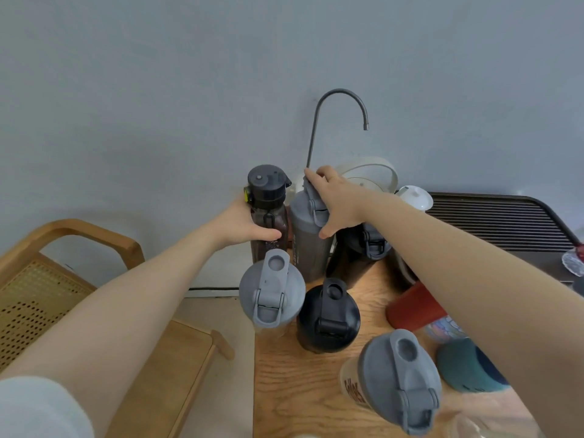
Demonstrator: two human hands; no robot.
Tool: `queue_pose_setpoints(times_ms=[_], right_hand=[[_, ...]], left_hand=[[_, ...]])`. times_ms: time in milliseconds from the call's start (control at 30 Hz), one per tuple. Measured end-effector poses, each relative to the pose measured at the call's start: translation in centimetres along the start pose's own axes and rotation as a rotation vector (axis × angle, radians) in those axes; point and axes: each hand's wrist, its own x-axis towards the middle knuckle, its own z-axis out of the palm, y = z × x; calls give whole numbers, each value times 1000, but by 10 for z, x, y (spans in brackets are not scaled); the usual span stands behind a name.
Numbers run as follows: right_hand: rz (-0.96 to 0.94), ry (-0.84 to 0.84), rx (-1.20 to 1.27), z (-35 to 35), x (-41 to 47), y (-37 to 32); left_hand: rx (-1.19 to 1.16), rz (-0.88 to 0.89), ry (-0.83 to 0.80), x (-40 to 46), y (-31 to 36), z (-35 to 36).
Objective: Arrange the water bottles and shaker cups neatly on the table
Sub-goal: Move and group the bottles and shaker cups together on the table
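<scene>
My left hand wraps around a dark tinted water bottle with a black cap, at the wooden table's far left corner. Right beside it stands a grey-lidded smoky shaker cup, and my right hand grips its lid from above. A dark shaker is partly hidden under my right forearm. Nearer me stand a grey-lidded shaker, a black shaker and a grey-lidded clear shaker with red lettering.
A curved metal spout and a white dispenser stand at the back against the wall. A red cup and a teal bottle lie on the right. A dark slatted tray sits at right. A wooden rattan chair stands left.
</scene>
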Motion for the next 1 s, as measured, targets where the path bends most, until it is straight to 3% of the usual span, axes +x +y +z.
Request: queue_pose_setpoints(times_ms=[167, 333, 633, 767, 900, 1000], right_hand=[[9, 150, -9, 14, -11, -1], [61, 127, -108, 10, -22, -8], [213, 311, -98, 39, -25, -21], [151, 243, -22, 31, -35, -15], [148, 253, 114, 21, -56, 11], [195, 106, 134, 26, -71, 37]], left_hand=[[-11, 32, -10, -8, -1, -2], [-48, 37, -37, -10, 5, 1], [-115, 11, -19, -19, 7, 5], [-125, -25, -6, -23, 10, 8], [-190, -37, 155, -25, 6, 11], [-164, -26, 253, -23, 3, 12]])
